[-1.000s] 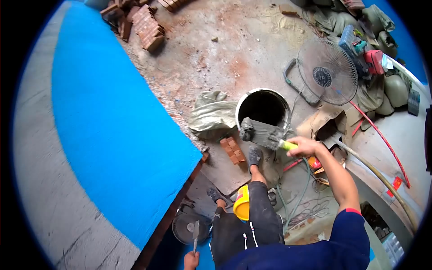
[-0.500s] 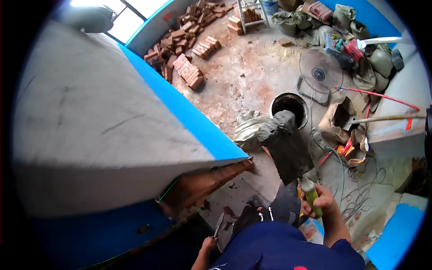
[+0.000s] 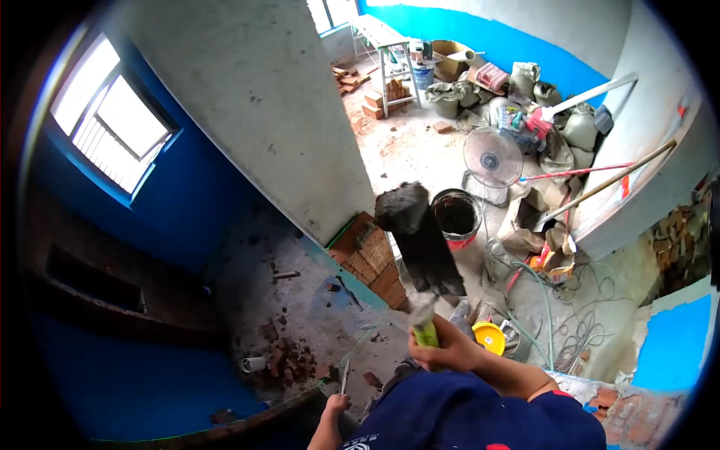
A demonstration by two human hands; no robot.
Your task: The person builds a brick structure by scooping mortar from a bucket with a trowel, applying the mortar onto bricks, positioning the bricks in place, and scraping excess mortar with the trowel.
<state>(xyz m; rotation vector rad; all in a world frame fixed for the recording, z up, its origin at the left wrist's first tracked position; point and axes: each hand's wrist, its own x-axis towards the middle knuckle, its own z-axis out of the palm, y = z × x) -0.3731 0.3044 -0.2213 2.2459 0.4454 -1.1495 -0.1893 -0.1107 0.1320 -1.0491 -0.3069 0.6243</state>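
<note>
Gripping a broad-bladed tool (image 3: 431, 256) in the right hand (image 3: 445, 347), the tool extending out ahead of that hand, dark lump (image 3: 403, 206) on its far end, left hand (image 3: 337, 404) closed around a slim tool (image 3: 345, 376).

The right hand (image 3: 442, 346) covers part of the green handle (image 3: 426, 335). The left hand (image 3: 337, 404) hides the end of the thin tool (image 3: 346, 377), and the left arm (image 3: 324, 433) is cut off below. The bucket (image 3: 456, 213) is too dark inside to tell how full. Past the floor's (image 3: 401, 154) far edge, a window (image 3: 321, 15) is cut off on top. The shirt's (image 3: 469, 409) white print is too small to read.
</note>
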